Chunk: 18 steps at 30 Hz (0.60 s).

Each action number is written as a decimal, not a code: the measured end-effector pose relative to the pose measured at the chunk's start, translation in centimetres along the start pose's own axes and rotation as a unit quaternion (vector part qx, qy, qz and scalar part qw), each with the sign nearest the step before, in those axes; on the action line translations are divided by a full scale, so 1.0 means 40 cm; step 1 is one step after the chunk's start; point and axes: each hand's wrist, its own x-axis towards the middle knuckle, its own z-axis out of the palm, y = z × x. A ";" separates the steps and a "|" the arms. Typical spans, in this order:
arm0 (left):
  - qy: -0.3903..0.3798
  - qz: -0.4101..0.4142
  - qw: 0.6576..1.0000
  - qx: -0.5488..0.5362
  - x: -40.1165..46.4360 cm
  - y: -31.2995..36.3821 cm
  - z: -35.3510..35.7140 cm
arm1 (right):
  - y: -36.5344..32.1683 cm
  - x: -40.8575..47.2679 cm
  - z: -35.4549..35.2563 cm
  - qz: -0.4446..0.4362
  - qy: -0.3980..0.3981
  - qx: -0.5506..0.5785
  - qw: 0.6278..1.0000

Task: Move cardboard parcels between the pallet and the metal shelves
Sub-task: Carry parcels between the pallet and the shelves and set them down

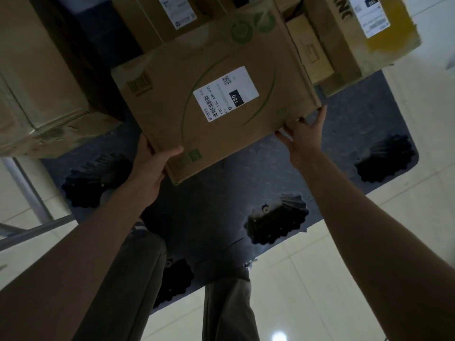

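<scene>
At the far left, a big box [37,77] fills the upper left, with a metal post [27,190] below it. Left hand [150,163] grips the near left corner of the parcel [216,99], thumb curled on top. The parcel hangs at centre above the dark pallet [344,134]. Right hand [305,134] clasps its right edge. More boxes [344,45] crowd the upper right, touching the parcel.

pale tiled floor [344,279] with a light glare, olive trousers [226,313]
</scene>
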 end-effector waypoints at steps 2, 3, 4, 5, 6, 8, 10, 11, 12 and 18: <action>0.003 -0.009 0.999 0.039 -0.017 -0.006 -0.014 | 0.027 -0.040 0.003 0.002 0.010 -0.020 1.000; 0.010 -0.018 0.998 0.055 -0.034 -0.005 -0.021 | 0.037 -0.070 0.006 0.009 0.015 -0.034 0.999; 0.021 -0.030 0.997 0.065 -0.059 0.000 -0.026 | 0.044 -0.103 0.009 0.018 0.017 -0.052 0.998; 0.033 -0.038 0.996 0.073 -0.091 0.009 -0.029 | 0.047 -0.141 0.009 0.027 0.014 -0.076 0.997; 0.042 -0.040 0.995 0.082 -0.125 0.021 -0.030 | 0.043 -0.179 0.010 0.032 0.008 -0.105 0.994; 0.051 -0.039 0.992 0.109 -0.208 0.057 -0.031 | 0.012 -0.258 0.011 0.050 -0.032 -0.170 0.984; 0.040 -0.023 0.992 0.116 -0.299 0.106 -0.034 | -0.050 -0.348 0.020 0.090 -0.112 -0.202 0.969; 0.032 -0.018 0.993 0.113 -0.350 0.132 -0.037 | -0.087 -0.398 0.024 0.098 -0.158 -0.233 0.955; 0.025 -0.013 0.993 0.111 -0.406 0.160 -0.042 | -0.125 -0.449 0.029 0.089 -0.197 -0.283 0.934; -0.008 0.058 0.978 0.199 -0.797 0.324 -0.075 | -0.431 -0.796 0.073 -0.016 -0.368 -0.529 0.765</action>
